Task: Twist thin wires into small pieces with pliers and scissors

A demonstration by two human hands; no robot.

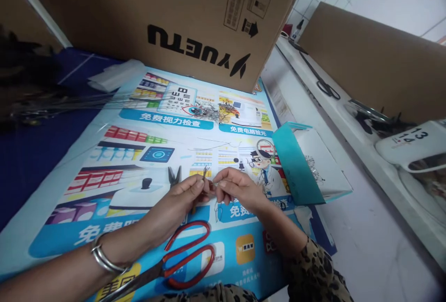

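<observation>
Logged left hand (184,197) low centre, thumb and fingers pinched tight on a thin metal piece (204,172), forked tip sticking up toward 12 o'clock. Saw right hand (237,188) just at 3 o'clock of the left, fingertips pressed together and touching the left's fingertips; couldn't tell what sat between them, too small. Noted both hands over a printed poster (139,153) spread flat. Spotted dark pliers (174,175) lying on the poster at 11 o'clock of the left hand, close but apart from it. Found red-handled scissors (190,253) at 6 o'clock of the hands, handles toward the hands, blades running off toward 8 o'clock alongside the left forearm. Marked silver bangles (101,256) on the left wrist, leopard-print sleeve (313,269) on the right arm. Saw a teal box (296,172) lying open at 3 o'clock of the right hand, wire bits (313,168) inside. Found a heap of wire scraps (209,111) on the poster at 12 o'clock, well apart from the hands, just in front of a big cardboard box (174,14). Spotted black scissors (325,86) on a white ledge (351,146) at 2 o'clock, far off.
</observation>
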